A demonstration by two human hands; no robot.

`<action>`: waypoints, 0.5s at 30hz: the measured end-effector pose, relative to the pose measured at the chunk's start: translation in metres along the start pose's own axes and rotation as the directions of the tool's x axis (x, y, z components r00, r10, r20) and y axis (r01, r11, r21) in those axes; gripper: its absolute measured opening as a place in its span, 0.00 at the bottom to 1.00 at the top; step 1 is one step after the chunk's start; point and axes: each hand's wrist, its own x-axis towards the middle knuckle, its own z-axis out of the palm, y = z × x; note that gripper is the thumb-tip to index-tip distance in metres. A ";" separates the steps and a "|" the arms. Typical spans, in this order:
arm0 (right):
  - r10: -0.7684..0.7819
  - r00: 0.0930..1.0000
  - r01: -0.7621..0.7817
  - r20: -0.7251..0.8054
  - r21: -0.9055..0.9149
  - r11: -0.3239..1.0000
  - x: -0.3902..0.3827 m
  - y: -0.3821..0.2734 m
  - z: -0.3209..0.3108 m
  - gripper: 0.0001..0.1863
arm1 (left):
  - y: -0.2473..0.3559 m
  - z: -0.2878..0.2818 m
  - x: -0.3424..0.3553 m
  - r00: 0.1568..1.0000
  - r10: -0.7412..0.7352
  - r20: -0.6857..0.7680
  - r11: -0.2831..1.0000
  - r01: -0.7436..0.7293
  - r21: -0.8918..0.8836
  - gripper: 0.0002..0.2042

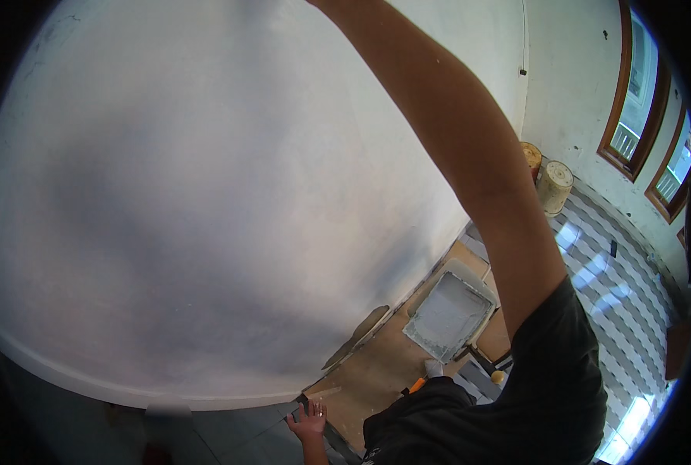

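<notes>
My left hand (308, 422) is low in the view, beside the bottom corner of a white wall (198, 194). Its fingers are spread and nothing is in them. My right arm (469, 155) reaches up across the view along the wall. The hand at its end lies beyond the top edge, so whatever it holds or touches is hidden. Soft grey patches and shadows show on the wall, and a darker bare patch (355, 338) sits near its foot.
A paint-smeared rectangular tray (450, 314) rests on brown board (361, 403) by the wall. Two buckets, the nearer one cream (555, 187), stand in the far corner. Wood-framed windows (632, 101) line the right wall above a patterned tile floor (617, 287).
</notes>
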 end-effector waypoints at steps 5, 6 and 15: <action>0.139 0.985 -0.146 -0.104 -0.065 0.987 -0.095 0.031 -0.061 0.13 | -0.001 0.001 -0.011 0.999 0.028 -0.041 0.999 -0.027 0.028 0.36; 0.129 0.965 -0.123 -0.229 0.038 0.992 -0.122 0.044 -0.072 0.14 | 0.000 0.001 -0.012 0.999 0.021 -0.044 1.000 -0.020 0.018 0.37; 0.287 0.745 -0.463 -0.602 -0.157 0.872 -0.247 0.029 -0.146 0.07 | 0.017 0.005 -0.021 0.999 0.011 -0.040 0.997 -0.008 0.076 0.36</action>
